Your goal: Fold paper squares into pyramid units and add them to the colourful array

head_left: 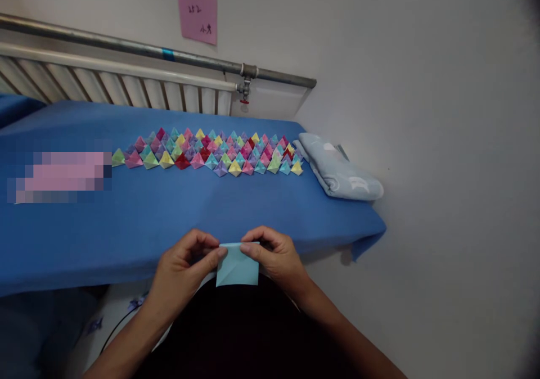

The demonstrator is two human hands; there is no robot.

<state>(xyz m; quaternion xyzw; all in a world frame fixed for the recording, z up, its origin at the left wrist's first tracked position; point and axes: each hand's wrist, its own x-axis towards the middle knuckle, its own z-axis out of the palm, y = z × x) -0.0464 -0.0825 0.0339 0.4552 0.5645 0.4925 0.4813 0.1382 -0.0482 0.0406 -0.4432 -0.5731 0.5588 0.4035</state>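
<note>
A small light-blue sheet of origami paper (237,269) hangs between my hands, just in front of the table's near edge. Its surface carries a diagonal crease, and its top edge looks turned over. My left hand (185,261) pinches the upper left corner between thumb and fingers. At the upper right, my right hand (276,255) pinches the same edge, its thumb lying on the paper's face. Beyond them, several rows of folded paper pieces (181,161) in many colours lie on the blue cloth (169,216).
A folded light-blue blanket (341,168) lies at the cloth's right end. A blurred pink patch (67,171) is at the left. Behind run a radiator (139,89) and a metal pipe (202,58) with a valve. A pink note (197,13) hangs on the wall.
</note>
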